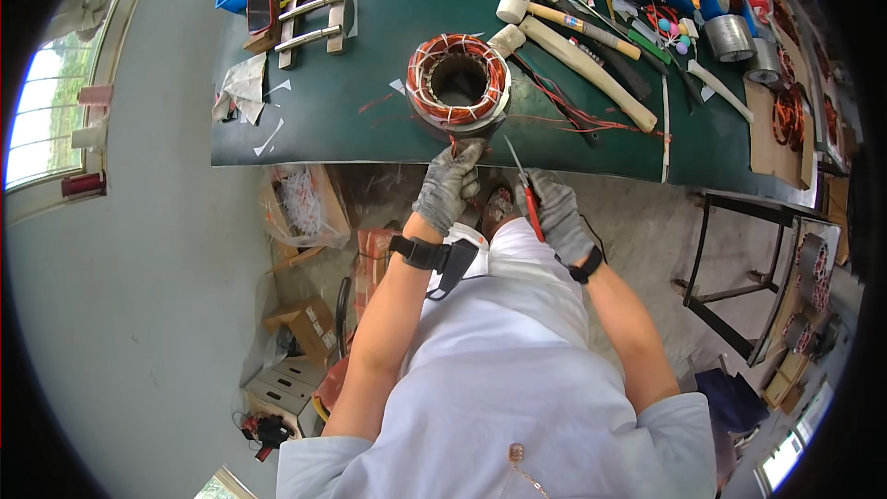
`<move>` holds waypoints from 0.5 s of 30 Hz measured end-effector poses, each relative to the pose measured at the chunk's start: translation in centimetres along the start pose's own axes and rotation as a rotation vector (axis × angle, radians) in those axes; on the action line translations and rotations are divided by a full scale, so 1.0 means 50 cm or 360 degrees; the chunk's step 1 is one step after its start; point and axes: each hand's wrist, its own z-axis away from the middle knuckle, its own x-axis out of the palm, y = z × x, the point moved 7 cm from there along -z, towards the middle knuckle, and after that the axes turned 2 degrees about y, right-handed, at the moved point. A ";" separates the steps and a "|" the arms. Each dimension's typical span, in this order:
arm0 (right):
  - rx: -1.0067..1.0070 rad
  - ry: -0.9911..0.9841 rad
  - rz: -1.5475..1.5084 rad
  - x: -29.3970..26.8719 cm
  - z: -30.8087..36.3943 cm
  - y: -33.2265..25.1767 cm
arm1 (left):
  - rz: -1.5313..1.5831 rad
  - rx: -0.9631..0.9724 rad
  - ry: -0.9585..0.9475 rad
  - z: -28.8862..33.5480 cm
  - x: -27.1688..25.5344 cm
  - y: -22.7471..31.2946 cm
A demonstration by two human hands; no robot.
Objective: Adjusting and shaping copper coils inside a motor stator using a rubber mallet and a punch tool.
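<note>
A motor stator (424, 102) with copper windings bound in white cord stands upright near the table's front edge. Just in front of it, my left hand (447, 187), in a grey glove, has its fingers pinched on copper wire leads (453, 146) that come from the stator's near side. My gloved right hand (562, 220) grips a pair of scissors (532, 208) with red handles. Their blades point up and leftward, slightly right of the stator and apart from the leads. Whether the blades are fully together is hard to make out.
On the green table (342, 134), mallets (591, 74) and other tools lie right of the stator. Loose red wires (591, 122) trail nearby. Clamp-like metal pieces (309, 20) and a rag (242, 88) sit to the left. A black-framed stand (730, 286) is at the lower right.
</note>
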 end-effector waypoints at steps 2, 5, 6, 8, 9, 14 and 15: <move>0.0031 0.0236 -0.0193 -0.056 0.014 -0.030 | -0.0044 0.0003 -0.0039 -0.006 0.004 0.000; -0.0038 0.0345 -0.0322 -0.147 -0.013 -0.124 | 0.0342 -0.0019 -0.0172 -0.031 0.059 -0.039; -0.0351 0.0569 -0.0172 -0.190 -0.029 -0.188 | 0.0570 0.0088 -0.0257 -0.062 0.067 -0.042; 0.1009 -0.0163 -0.2588 -0.140 -0.052 -0.110 | 0.1167 -0.0150 -0.0503 -0.099 0.103 -0.053; 0.0574 0.0128 -0.1749 -0.184 -0.092 -0.104 | 0.1041 -0.0155 -0.0416 -0.088 0.107 -0.050; 0.0163 0.0217 -0.1413 -0.150 -0.232 -0.031 | 0.0104 -0.0206 -0.0306 0.052 0.013 -0.021; -0.0050 0.0468 -0.0778 -0.130 -0.247 -0.026 | -0.0466 0.0084 -0.0306 0.063 -0.046 -0.025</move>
